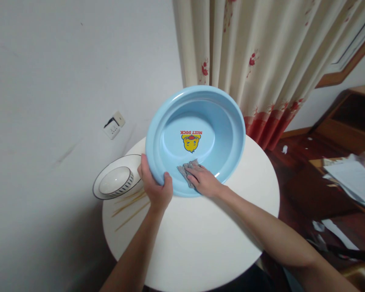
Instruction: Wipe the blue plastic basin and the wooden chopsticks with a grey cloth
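left hand point(156, 187) gripping the blue basin point(225, 121) rim, right hand point(204, 180) flat on a grey cloth point(187, 168) inside

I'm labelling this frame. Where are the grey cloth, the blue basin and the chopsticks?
grey cloth point(187, 169): head view, bare part beyond the fingers.
blue basin point(231, 121): head view, right inner wall.
chopsticks point(130, 211): head view, mid-length, on the table.

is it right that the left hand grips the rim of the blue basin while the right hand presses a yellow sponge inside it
Not quite. The head view shows the right hand pressing a grey cloth, not a yellow sponge, inside the blue basin. The left hand does grip the rim.
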`<control>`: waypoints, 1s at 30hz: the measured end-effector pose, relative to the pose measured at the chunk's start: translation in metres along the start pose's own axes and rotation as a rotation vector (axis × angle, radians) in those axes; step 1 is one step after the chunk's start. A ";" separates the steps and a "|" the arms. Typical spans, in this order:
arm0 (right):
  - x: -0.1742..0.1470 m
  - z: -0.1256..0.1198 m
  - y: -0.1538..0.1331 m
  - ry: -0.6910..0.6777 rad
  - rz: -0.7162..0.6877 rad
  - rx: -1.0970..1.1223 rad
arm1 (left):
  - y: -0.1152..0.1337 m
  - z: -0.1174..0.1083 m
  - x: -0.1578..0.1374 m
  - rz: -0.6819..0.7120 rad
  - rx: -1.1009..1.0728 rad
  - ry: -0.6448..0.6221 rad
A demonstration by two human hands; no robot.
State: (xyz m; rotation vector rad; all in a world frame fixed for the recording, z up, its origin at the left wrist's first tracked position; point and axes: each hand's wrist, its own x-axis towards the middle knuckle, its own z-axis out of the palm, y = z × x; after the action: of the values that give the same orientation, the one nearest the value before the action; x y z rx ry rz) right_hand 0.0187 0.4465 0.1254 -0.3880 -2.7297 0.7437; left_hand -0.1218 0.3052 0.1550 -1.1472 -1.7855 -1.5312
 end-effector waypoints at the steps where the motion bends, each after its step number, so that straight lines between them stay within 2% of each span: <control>1: 0.000 0.000 0.000 -0.013 -0.002 0.000 | -0.002 0.000 0.000 -0.014 -0.027 0.002; 3: -0.002 -0.003 0.001 -0.037 0.048 -0.041 | -0.006 0.001 0.001 -0.038 -0.081 0.016; 5: -0.004 -0.007 0.005 -0.027 0.174 -0.145 | -0.011 0.001 0.003 -0.056 -0.108 0.040; 8: -0.006 -0.015 0.017 0.069 0.381 -0.336 | -0.014 0.002 0.005 -0.074 -0.083 0.051; 11: -0.007 -0.019 0.025 0.128 0.450 -0.423 | -0.011 0.005 0.006 -0.068 -0.070 0.083; 16: -0.003 -0.013 0.018 0.077 0.435 -0.380 | -0.007 0.009 0.009 -0.065 -0.081 0.180; 21: 0.000 -0.002 0.002 0.049 0.341 -0.205 | -0.006 0.002 0.003 -0.059 -0.034 0.046; 26: 0.003 0.004 -0.006 0.051 0.100 0.025 | -0.006 0.000 -0.004 -0.059 -0.131 -0.103; 28: 0.002 0.004 -0.008 0.046 0.056 0.053 | -0.007 0.003 -0.004 -0.073 -0.169 -0.090; 30: 0.001 0.003 -0.009 0.036 0.090 0.019 | -0.007 0.006 -0.003 -0.082 -0.201 -0.041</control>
State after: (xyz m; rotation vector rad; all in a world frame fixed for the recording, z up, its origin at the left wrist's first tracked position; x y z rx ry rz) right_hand 0.0151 0.4381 0.1279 -0.5184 -2.6849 0.7779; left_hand -0.1254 0.3103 0.1473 -1.2203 -1.7558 -1.7812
